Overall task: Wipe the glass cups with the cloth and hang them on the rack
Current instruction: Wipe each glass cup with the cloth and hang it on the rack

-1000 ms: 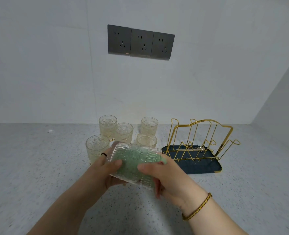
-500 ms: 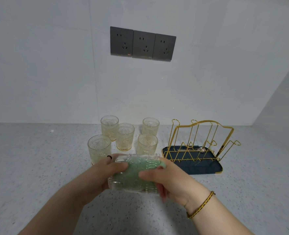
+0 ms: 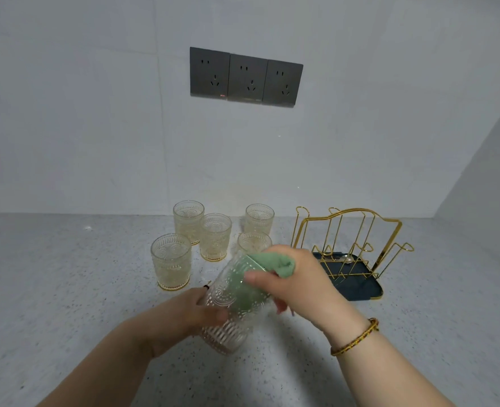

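Note:
My left hand (image 3: 190, 314) grips a patterned glass cup (image 3: 228, 324) by its lower part, above the counter. The cup is tilted, mouth up and away from me. A green cloth (image 3: 275, 261) is stuffed into the cup and bulges out of its mouth. My right hand (image 3: 298, 284) holds the cloth, thumb on the cup's outside. Several more glass cups stand upright behind, the nearest (image 3: 171, 261) at the left. The gold wire rack (image 3: 350, 245) stands on a dark tray (image 3: 360, 290) to the right, with nothing hanging on it.
The speckled grey countertop (image 3: 66, 289) runs to a white wall with three dark sockets (image 3: 246, 76). A side wall (image 3: 484, 171) closes the right. Another cup (image 3: 253, 242) stands just behind my right hand.
The cup has turned from lying sideways to tilted with its mouth up. My right hand has risen to the mouth, and the cloth now bulges out of it.

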`<state>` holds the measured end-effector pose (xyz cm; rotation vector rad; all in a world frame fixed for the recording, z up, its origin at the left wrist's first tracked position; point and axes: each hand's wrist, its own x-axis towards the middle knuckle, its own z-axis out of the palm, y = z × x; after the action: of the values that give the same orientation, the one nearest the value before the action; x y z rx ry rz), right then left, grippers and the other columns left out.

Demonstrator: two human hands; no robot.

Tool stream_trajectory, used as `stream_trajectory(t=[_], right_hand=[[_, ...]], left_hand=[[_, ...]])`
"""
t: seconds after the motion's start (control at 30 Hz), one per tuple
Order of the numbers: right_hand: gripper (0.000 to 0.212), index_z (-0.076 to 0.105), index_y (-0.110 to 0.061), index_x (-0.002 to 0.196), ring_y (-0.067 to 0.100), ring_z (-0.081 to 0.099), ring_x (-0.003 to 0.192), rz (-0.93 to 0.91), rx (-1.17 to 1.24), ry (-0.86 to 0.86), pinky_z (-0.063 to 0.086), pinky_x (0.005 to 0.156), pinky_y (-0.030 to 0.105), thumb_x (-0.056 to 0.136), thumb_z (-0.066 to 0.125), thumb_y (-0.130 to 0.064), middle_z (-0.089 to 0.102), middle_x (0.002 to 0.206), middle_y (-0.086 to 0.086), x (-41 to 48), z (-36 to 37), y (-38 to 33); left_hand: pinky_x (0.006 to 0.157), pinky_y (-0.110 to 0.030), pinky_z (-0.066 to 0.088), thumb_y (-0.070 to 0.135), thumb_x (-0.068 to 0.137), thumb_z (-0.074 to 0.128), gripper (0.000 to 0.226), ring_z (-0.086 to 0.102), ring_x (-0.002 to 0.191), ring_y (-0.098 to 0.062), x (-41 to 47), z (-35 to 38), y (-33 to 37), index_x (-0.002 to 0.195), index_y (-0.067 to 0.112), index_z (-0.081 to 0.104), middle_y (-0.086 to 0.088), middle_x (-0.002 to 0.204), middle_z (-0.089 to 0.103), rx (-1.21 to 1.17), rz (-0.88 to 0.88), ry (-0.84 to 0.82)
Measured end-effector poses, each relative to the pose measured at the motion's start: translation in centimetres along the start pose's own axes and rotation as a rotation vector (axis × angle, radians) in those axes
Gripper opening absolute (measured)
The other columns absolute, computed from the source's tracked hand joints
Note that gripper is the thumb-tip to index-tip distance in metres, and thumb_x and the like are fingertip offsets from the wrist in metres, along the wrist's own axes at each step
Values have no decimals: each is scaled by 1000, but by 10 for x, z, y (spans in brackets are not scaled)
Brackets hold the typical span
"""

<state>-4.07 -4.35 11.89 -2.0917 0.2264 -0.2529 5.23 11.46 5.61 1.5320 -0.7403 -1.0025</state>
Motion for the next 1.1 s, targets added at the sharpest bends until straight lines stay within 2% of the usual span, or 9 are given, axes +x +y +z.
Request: stream_trajectory(t=[0.17, 0.27, 0.4, 0.5, 0.6, 0.67, 0.9, 1.03, 1.1], right_hand=[[14, 59, -16, 89, 19, 49, 36, 96, 632, 397, 41, 44, 25, 92, 46, -15, 48, 31, 6, 9, -2, 20], [16, 58, -6, 95, 24, 61, 55, 191, 1092, 368, 56, 68, 36, 91, 44, -13, 56, 45, 15, 4, 6, 27], [31, 66, -5, 89, 27, 66, 78, 321, 1384, 195, 56, 71, 36, 74, 50, -28, 71, 79, 17, -3, 22, 27], [45, 75, -5, 81, 25, 70, 77, 335, 1482, 75, 57, 67, 33, 70, 47, -39, 73, 85, 15, -7, 35, 22], [59, 63, -5, 113, 30, 61, 107, 323, 1502, 8, 46, 93, 39, 74, 51, -48, 67, 110, 18, -10, 49, 16], [72, 59, -7, 120, 31, 56, 115, 294, 1504, -64, 39, 102, 41, 63, 69, -51, 61, 120, 18, -11, 56, 16], [87, 64, -5, 111, 30, 62, 106, 241, 1499, -110, 49, 89, 37, 36, 88, -42, 61, 119, 19, -18, 52, 27], [54, 73, -3, 67, 35, 58, 92, 262, 1427, 15, 49, 80, 36, 66, 61, -55, 64, 90, 22, -13, 46, 23], [65, 69, -2, 55, 35, 63, 82, 288, 1418, 35, 54, 67, 33, 81, 42, -54, 66, 71, 20, -11, 48, 25]], left_hand=[[69, -28, 58, 48, 12, 91, 111, 71, 81, -23, 5, 7, -13, 108, 5, 57, -13, 91, 73, -428, 159, 144], [72, -23, 56, 60, 19, 87, 122, 69, 93, -24, 6, 5, -6, 118, -1, 50, -13, 98, 72, -519, 330, 278], [78, -26, 56, 69, 22, 81, 115, 69, 94, -15, 7, 4, 13, 113, 5, 54, 0, 95, 74, -393, 451, 449], [69, -19, 56, 65, 21, 82, 101, 71, 79, -7, 8, 13, 20, 102, 8, 59, 6, 82, 75, -213, 475, 542], [57, -7, 49, 35, 32, 82, 62, 68, 69, 4, 14, 24, 21, 88, 23, 59, 20, 72, 72, -101, 452, 627], [57, -7, 50, 8, 50, 85, 45, 67, 68, 3, 20, 25, 17, 84, 24, 61, 10, 70, 72, -29, 430, 676], [59, -7, 51, -2, 60, 82, 45, 65, 76, -11, 20, 11, 8, 98, 8, 61, 0, 85, 66, -9, 366, 742], [52, -2, 45, -13, 59, 77, 42, 63, 60, 10, 14, 24, 9, 78, 20, 60, 9, 60, 68, 87, 376, 707], [54, -2, 46, -12, 58, 78, 42, 63, 62, 11, 16, 27, 10, 78, 20, 60, 10, 60, 69, 132, 382, 719]])
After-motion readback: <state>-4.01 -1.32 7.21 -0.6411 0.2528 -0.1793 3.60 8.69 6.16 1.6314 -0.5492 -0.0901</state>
